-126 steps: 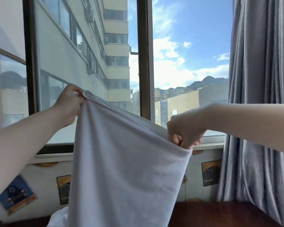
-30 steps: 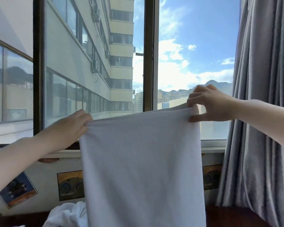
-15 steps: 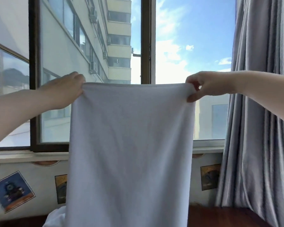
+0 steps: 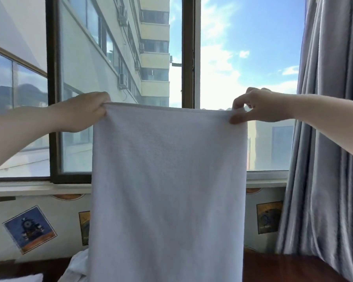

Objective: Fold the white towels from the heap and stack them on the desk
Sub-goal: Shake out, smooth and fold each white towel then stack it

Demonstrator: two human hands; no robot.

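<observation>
White towel (image 4: 167, 180) hangs flat before window. Left hand (image 4: 84, 111) grips its top left corner. Right hand (image 4: 259, 105) fingers pinch the right corner.

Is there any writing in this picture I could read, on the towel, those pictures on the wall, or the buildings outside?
No text can be read anywhere.
White towel: plain, no label or print in view.
Train picture on the wall: no legible lettering.
Brown picture by the curtain: faint marks near its bottom, too blurred to read.
Picture partly hidden behind the towel: too blurred.
Building outside: no signs visible.
</observation>
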